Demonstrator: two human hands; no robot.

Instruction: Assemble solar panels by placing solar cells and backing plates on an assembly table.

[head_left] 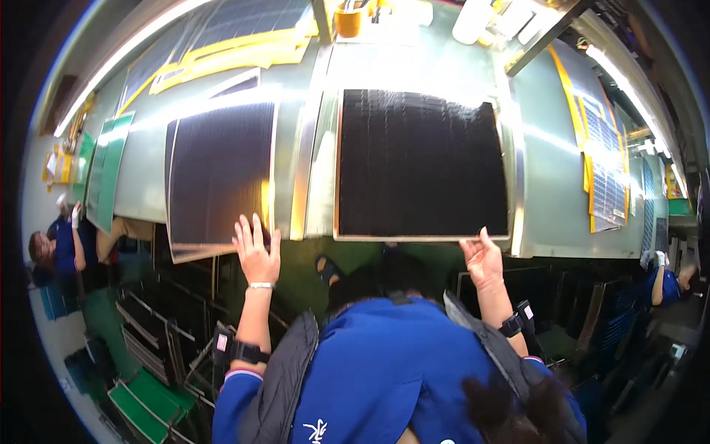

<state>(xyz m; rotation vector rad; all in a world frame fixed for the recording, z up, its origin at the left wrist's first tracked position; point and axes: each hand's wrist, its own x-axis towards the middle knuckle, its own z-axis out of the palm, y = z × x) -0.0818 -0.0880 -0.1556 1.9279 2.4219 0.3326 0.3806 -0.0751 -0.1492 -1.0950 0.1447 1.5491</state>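
A large black rectangular panel [421, 166] with a thin pale border lies on the bench in front of me. At its near right edge, my right hand [484, 264] is closed, the fingers curled against the rim. To the left lies a stack of similar dark panels [218, 170], slightly fanned out at its near left corner. My left hand [258, 255] is open, fingers spread over the near right corner of that stack. The undersides of both panels are hidden.
Yellow-edged panels [237, 55] lie at the far left, more blue gridded panels [606, 159] at the right. A metal post [543, 41] rises beyond the bench. An orange cup [347, 21] stands at the back. Co-workers [65, 244] are at both sides; dark racks [151, 325] stand below.
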